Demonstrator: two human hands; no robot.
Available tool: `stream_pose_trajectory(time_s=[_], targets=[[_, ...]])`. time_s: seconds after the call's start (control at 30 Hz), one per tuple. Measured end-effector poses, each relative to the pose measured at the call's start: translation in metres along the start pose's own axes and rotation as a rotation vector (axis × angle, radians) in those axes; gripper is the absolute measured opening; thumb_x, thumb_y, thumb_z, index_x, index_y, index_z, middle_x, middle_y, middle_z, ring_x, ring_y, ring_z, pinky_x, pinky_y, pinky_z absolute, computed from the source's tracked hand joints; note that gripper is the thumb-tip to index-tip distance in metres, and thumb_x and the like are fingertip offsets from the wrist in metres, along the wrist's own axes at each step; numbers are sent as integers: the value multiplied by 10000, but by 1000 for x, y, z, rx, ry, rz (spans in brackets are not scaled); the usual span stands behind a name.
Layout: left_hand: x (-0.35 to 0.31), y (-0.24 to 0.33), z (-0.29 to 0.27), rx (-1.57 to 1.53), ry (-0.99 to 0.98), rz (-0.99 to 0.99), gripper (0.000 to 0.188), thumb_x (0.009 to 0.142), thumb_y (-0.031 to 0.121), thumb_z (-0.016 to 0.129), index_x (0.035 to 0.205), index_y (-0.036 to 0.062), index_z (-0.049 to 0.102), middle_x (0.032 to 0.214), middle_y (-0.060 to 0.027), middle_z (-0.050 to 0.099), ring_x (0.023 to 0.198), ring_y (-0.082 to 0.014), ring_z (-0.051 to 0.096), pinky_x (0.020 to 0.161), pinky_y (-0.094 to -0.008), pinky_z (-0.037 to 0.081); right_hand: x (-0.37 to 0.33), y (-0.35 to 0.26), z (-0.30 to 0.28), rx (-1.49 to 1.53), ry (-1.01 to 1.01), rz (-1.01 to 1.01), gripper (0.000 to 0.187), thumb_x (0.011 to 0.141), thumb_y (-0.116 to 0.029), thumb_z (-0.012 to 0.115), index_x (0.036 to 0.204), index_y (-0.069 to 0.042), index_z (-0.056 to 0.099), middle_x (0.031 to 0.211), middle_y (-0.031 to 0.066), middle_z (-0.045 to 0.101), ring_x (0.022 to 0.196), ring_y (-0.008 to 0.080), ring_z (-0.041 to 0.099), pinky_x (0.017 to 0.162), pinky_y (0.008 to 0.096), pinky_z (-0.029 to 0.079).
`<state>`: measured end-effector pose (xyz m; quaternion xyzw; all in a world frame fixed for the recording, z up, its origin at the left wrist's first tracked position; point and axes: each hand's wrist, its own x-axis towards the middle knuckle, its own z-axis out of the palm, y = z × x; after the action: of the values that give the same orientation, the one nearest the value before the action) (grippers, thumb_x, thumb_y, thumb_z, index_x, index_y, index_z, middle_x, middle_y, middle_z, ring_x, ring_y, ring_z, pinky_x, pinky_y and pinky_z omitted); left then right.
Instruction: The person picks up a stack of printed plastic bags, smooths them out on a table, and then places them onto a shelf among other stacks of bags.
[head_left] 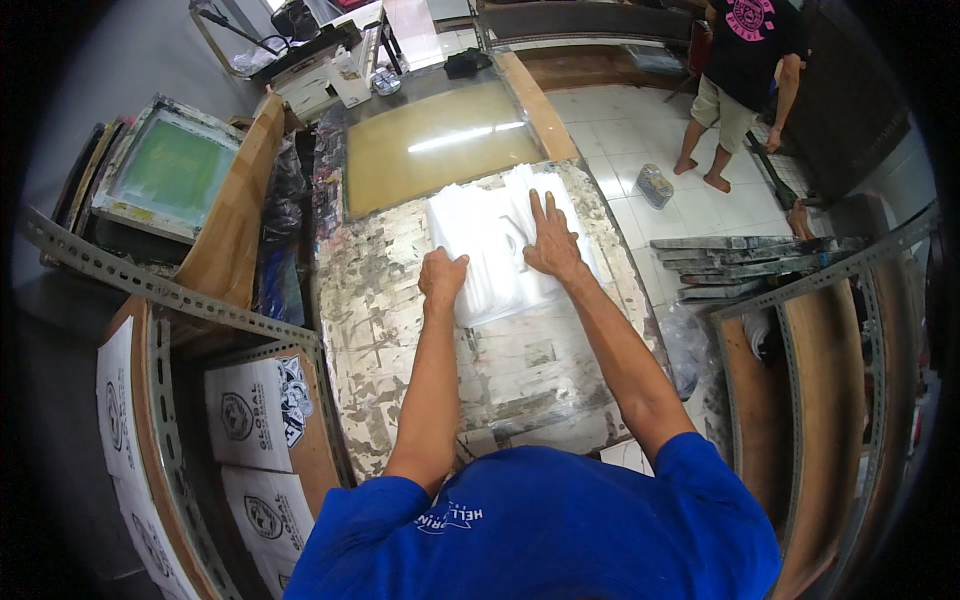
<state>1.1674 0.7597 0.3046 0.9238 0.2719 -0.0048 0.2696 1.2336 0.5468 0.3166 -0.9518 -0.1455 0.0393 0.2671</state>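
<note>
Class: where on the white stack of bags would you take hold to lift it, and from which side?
Grip the near edge of the white stack, from the person's side. It lies flat on the table, so only edges offer purchase; the left hand sits at that edge, while the right hand presses flat on top.

Head-worn fisheye, steeply down over worktable (400, 330)

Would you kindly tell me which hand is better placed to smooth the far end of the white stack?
Probably the right hand: it lies flat with fingers spread, well up on the white stack. The left hand is curled at the stack's near left edge, farther from that end.
</note>
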Motion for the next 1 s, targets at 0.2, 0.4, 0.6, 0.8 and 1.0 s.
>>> stream_pose_trajectory(time_s=[0.2,0.4,0.6,0.8,1.0], targets=[[32,-41,38,-350,74,58,457,763,345,782,1088,31,714,1077,-231,690,975,-363,673,872,-410,522,-1,11,-4,110,48,393,1306,580,-480,820,1549,-24,73,1605,243,66,1443,463,153,1102,686,177],[34,-43,37,-562,53,-18,553,697,317,837,1027,-98,682,1036,-212,707,976,-324,682,877,-383,523,-1,31,-9,412,10,500,1444,491,-521,884,1534,28,49,1555,296,208,1443,480,169,1153,623,142],[55,-29,29,-370,-122,-202,564,625,308,868,941,-121,684,991,-221,710,942,-309,687,837,-364,525,27,68,6,500,16,544,1213,479,-400,933,1341,177,305,1242,299,563,1149,358,585,974,361,477],[52,-17,28,-362,-195,-204,542,618,309,856,925,-104,685,925,-205,708,858,-300,685,768,-356,516,29,51,-11,534,-18,443,1216,476,-413,935,1294,223,300,1224,350,539,1151,387,577,986,363,471],[42,-5,26,-338,-151,-208,668,628,423,846,1008,-100,680,1018,-238,708,971,-342,693,863,-382,527,22,38,-19,607,-23,440,1251,474,-405,931,1327,213,255,1257,351,510,1190,384,550,1008,366,455]])
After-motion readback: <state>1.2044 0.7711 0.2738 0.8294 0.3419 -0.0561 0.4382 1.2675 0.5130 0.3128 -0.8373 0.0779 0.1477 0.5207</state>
